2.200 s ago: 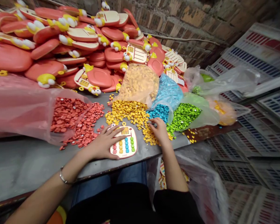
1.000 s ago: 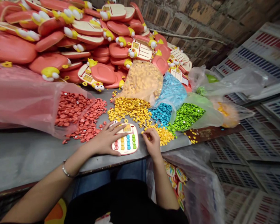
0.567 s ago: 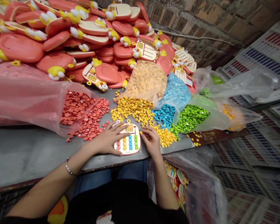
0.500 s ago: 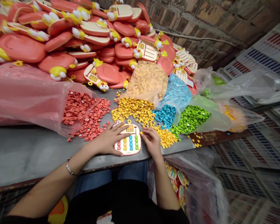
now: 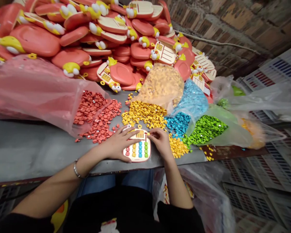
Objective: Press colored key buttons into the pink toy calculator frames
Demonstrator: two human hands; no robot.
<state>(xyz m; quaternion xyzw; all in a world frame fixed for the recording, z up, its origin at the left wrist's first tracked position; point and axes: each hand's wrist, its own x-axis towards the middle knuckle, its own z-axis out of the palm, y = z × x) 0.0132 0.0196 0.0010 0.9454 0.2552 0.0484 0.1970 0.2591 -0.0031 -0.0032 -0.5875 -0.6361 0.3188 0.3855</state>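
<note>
A cream toy shell (image 5: 143, 144) with red, yellow, blue and green buttons in columns lies face up near the table's front edge. My left hand (image 5: 120, 144) rests on its left side, fingers spread across the face and thumb by the lower edge. Thumb and fingers of my right hand (image 5: 161, 142) pinch a small yellow button (image 5: 148, 134) at the shell's upper right, beside a red-lined slot. Loose yellow buttons (image 5: 178, 146) lie just right of that hand.
Red buttons (image 5: 99, 121) spill from a pink bag (image 5: 38, 94) at left. Behind the shell are yellow buttons (image 5: 145, 114), blue buttons (image 5: 178, 123) and green buttons (image 5: 210, 129) by their bags. A high pile of red toy shells (image 5: 36, 40) fills the back, before a brick wall (image 5: 232, 19).
My right hand has brought the yellow button from beside the shell's right edge onto its upper right corner. My left hand stays on the shell. The whole view has shifted slightly.
</note>
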